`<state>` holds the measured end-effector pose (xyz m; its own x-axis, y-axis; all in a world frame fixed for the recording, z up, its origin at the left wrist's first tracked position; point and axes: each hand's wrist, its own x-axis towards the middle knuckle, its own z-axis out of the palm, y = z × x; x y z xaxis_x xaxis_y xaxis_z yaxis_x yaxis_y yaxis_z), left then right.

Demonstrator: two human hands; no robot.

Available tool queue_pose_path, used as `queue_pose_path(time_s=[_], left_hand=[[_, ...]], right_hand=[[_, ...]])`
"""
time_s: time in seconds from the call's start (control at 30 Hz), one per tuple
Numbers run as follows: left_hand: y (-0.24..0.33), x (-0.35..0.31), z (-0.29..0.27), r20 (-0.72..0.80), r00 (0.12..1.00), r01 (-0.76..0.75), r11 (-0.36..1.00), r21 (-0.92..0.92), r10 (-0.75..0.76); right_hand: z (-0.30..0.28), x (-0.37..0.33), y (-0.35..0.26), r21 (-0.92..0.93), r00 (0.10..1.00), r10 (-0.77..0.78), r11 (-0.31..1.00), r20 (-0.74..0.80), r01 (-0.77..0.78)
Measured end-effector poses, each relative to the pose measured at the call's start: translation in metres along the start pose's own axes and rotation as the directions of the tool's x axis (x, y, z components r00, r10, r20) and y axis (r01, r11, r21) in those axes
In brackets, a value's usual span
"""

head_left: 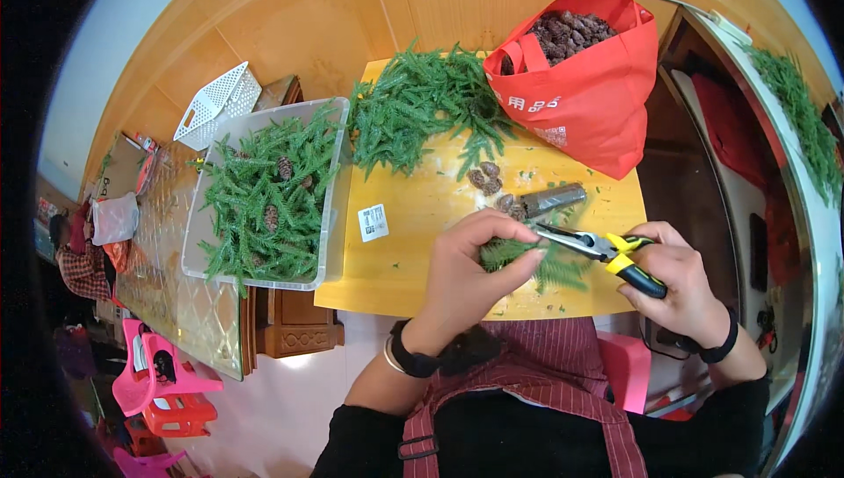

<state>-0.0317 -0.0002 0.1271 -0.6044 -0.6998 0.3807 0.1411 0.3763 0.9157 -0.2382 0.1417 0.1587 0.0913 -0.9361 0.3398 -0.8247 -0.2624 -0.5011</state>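
A smooth yellow worktop [413,254], its near edge gently bowed, carries most of the things. At its far right corner slumps a red cloth bag [585,109], creased and looped with a handle, heaped with rough brown pine cones [576,36]. Against the left edge is a clear, straight-walled plastic bin [331,192], full of feathery green sprigs [264,179] with a few scaly cones among them. A loose, bristly pile of greenery [413,113] spreads along the far edge.

Near the right end of the near edge, both hands meet above the worktop. The left hand [486,258] is curled, thumb and forefinger almost together beside a needled sprig [561,273]; whether they grip it cannot be told. The right hand [673,271], wrist bent inward, is wrapped around the black-and-yellow handles of metal-nosed pliers [607,251], whose tips reach the left fingertips.

Toward the right edge lies a dark, glossy cylinder [556,199], with knobbly loose cones [485,179] to its left. A flat white square label [374,223] sits near the left edge.
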Motion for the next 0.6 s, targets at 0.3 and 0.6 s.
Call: queue_pose_path(time_s=[0.3,0.6], left_hand=[[0.001,-0.002,-0.012,0.469,0.824,0.536,0.703,-0.468,-0.316],[-0.005,0.004,-0.006,0.216,0.963,0.189,0.975,-0.117,-0.161]], right_hand=[[-0.005,0.006,0.013,0.156,0.986,-0.117,0.983,0.120,0.098],[-0.003,0.001,0.010,0.020,0.996,-0.061,0.998,0.063,0.060]])
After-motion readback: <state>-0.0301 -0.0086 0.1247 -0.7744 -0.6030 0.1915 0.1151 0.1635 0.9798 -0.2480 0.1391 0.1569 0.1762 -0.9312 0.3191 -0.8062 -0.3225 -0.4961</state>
